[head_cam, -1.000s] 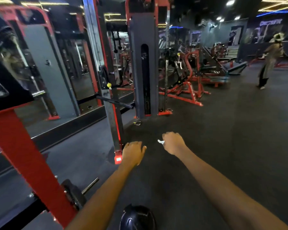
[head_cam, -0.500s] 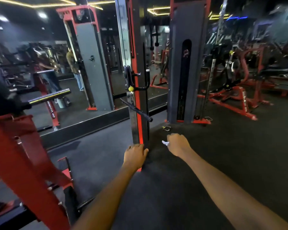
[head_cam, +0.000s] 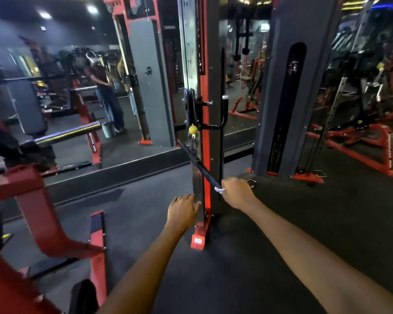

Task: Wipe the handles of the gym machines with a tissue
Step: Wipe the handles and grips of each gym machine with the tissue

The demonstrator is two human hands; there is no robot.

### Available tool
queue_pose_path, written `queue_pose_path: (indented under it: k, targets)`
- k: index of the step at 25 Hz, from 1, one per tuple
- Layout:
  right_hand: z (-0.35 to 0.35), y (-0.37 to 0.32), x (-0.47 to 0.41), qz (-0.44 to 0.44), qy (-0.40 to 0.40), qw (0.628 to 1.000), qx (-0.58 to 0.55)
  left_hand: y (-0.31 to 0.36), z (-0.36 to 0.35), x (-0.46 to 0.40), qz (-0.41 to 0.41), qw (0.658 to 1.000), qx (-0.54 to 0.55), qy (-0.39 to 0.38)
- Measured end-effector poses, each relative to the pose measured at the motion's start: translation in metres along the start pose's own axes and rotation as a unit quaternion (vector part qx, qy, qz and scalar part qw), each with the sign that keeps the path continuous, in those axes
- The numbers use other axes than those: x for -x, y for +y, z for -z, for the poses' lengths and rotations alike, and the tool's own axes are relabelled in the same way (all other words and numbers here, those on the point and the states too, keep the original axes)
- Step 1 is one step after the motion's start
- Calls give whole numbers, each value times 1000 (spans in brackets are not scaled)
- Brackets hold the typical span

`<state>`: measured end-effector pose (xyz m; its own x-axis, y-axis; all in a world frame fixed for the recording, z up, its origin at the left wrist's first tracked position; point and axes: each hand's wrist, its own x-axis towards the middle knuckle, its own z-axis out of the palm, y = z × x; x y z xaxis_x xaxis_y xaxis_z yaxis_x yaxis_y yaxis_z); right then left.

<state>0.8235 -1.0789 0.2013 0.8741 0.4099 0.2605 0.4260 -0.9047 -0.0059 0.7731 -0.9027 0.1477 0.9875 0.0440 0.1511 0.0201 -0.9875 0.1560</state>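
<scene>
A black bar handle [head_cam: 200, 166] hangs slanting from a yellow ball stop [head_cam: 192, 129] on the red and grey cable column [head_cam: 205, 114]. My right hand [head_cam: 237, 192] grips a small white tissue [head_cam: 219, 189] and meets the lower end of that handle; the fingers are curled, and the handle's tip is hidden behind the hand. My left hand [head_cam: 182, 210] hovers lower and to the left, by the column's foot, fingers relaxed and holding nothing.
A red machine frame [head_cam: 43, 214] with a chrome bar [head_cam: 66, 134] fills the left. A wall mirror [head_cam: 77, 87] behind reflects people. A grey weight-stack tower [head_cam: 290, 98] stands right of the column, red machines [head_cam: 361, 137] beyond. Dark rubber floor [head_cam: 259, 257] lies in front.
I have come closer to the cable column. My right hand with the tissue has reached the lower end of the black handle. My left hand stays beside it, low.
</scene>
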Motion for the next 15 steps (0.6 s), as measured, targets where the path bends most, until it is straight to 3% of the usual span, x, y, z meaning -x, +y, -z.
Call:
queue_pose_path:
  k: [15]
  targets:
    - [-100,8,-252,78,-5,991,-109,-93,-33,-198,97,994,-50,9]
